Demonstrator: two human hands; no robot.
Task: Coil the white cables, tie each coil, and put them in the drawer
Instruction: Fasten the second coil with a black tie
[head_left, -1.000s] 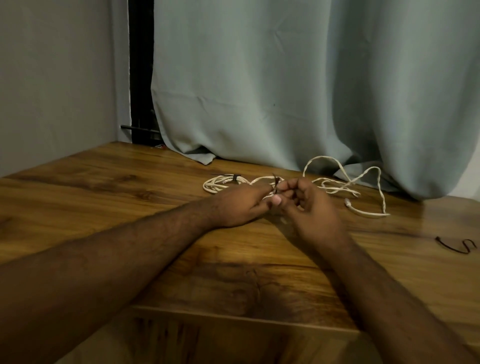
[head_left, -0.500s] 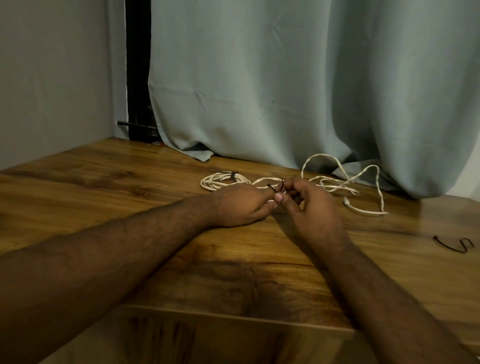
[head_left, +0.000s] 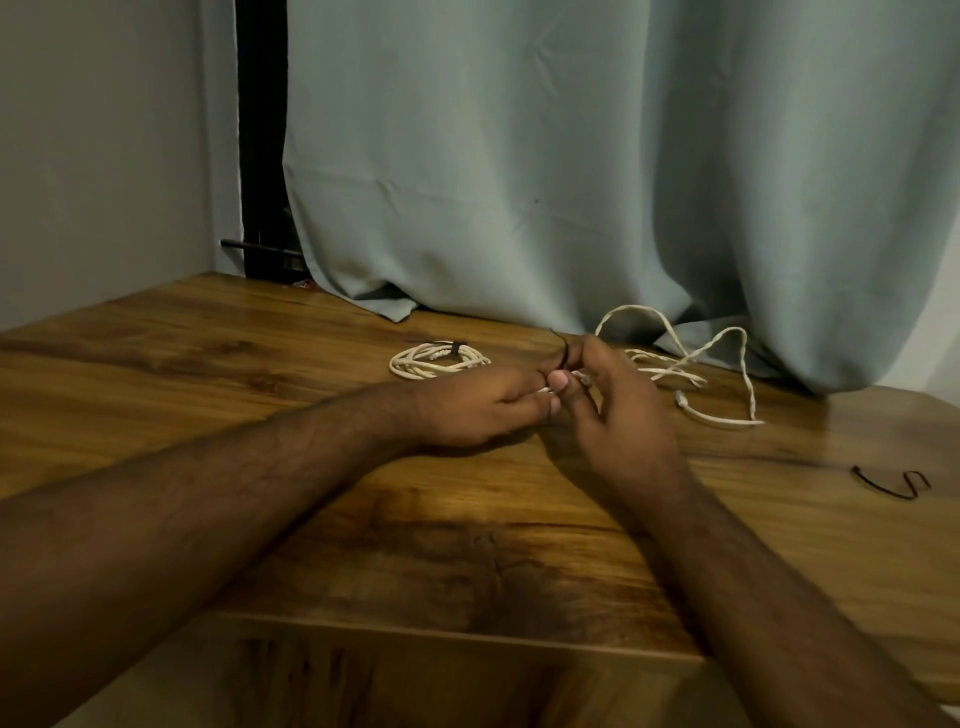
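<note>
left hand (head_left: 478, 410) grip pinches small white coil (head_left: 548, 389) | right hand (head_left: 618, 410) grip pinches black tie (head_left: 563, 351) — risk: tie slips, coil springs open | loose cable (head_left: 691, 364) may snag

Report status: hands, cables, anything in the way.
Left hand and right hand pinch black tie on a cable. One tied coil behind; loose cable uncoiled. Nothing obstructing.

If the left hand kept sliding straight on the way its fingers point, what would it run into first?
The left hand points rightward, so it would meet the right hand at once; their fingertips already look to touch around the black tie. Depth is hard to judge.
</note>
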